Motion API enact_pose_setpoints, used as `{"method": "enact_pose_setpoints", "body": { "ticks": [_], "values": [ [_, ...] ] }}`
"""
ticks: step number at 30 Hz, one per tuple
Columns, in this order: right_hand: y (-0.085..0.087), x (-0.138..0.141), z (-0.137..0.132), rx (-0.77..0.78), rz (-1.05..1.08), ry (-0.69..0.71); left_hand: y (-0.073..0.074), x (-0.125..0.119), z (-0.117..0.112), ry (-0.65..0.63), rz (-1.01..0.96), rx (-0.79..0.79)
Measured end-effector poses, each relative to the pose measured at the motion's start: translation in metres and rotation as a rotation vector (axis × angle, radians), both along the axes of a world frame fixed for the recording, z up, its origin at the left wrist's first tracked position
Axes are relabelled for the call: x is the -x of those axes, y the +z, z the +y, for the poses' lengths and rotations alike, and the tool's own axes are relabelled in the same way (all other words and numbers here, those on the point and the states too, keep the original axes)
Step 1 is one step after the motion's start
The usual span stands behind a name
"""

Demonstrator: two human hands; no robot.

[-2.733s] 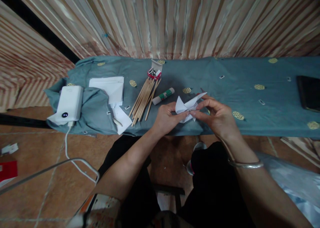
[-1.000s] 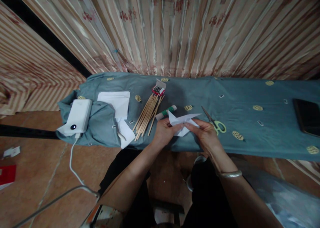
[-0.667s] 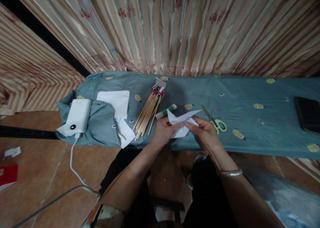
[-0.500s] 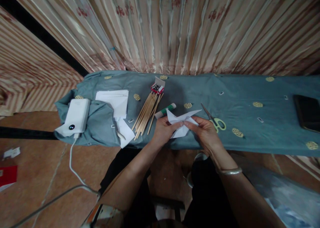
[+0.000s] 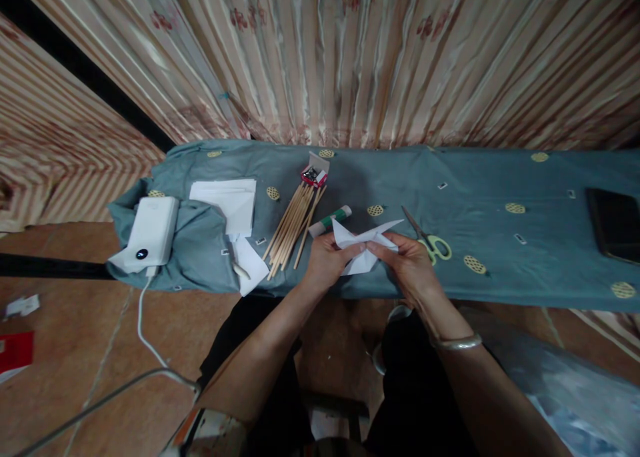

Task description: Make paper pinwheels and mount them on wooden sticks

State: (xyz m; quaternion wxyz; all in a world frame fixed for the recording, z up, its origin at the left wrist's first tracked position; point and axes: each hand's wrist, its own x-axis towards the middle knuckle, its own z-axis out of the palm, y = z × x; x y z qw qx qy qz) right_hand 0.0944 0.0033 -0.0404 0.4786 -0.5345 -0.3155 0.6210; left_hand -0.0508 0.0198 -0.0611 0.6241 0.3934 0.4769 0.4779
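A folded white paper pinwheel (image 5: 361,265) is held between my two hands over the front edge of the cloth-covered table. My left hand (image 5: 326,262) grips its left side, with the thumb pressed near the centre. From the right, my right hand (image 5: 411,262) pinches it, thumb also at the centre. Fingers behind the paper are hidden. Just beyond my left hand lies a glue stick (image 5: 331,221) with a green band. Scissors (image 5: 429,238) with light green handles rest open beside my right hand.
Wooden sticks (image 5: 293,230) lie left of the glue stick, below a small open box (image 5: 315,172) of shiny metal pieces. Farther left are white paper sheets (image 5: 235,203), a paper piece (image 5: 250,265) and a white power bank (image 5: 153,233) with a cable. A dark phone (image 5: 614,223) lies far right.
Almost nothing differs. Both hands keep their hold on the paper pinwheel, and the view has shifted very slightly.
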Motion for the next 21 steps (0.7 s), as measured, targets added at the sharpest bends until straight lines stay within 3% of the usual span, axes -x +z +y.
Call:
{"method": "enact_pose_setpoints", "body": {
  "ticks": [9, 21],
  "values": [
    [0.002, -0.006, 0.003, -0.048, 0.016, 0.062, 0.005, -0.001, 0.000, 0.020, 0.048, 0.047],
    [0.011, -0.012, 0.002, 0.014, 0.019, 0.122, 0.011, -0.004, -0.001, 0.030, -0.073, 0.151]
  ]
}}
